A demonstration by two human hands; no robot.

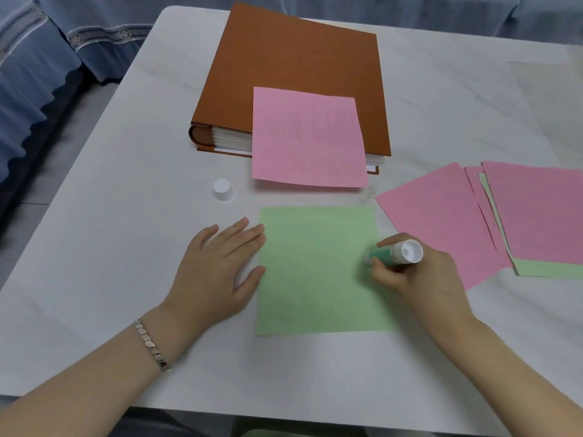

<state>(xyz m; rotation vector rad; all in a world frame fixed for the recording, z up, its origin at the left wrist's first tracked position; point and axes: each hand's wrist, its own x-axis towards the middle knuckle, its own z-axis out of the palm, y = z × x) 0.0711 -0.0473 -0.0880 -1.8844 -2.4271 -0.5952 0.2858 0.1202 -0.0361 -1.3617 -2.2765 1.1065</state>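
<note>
Head view — right hand [419, 275] grips uncapped glue stick [391, 255] — cap [222, 189] apart.

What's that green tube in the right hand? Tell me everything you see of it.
It is a glue stick: green plastic-looking barrel, white twist end pointing up toward the camera. The right hand grips it tilted, its tip down at the right edge of the green sheet, seemingly touching. It is uncapped; a white cap stands apart on the table.
</note>
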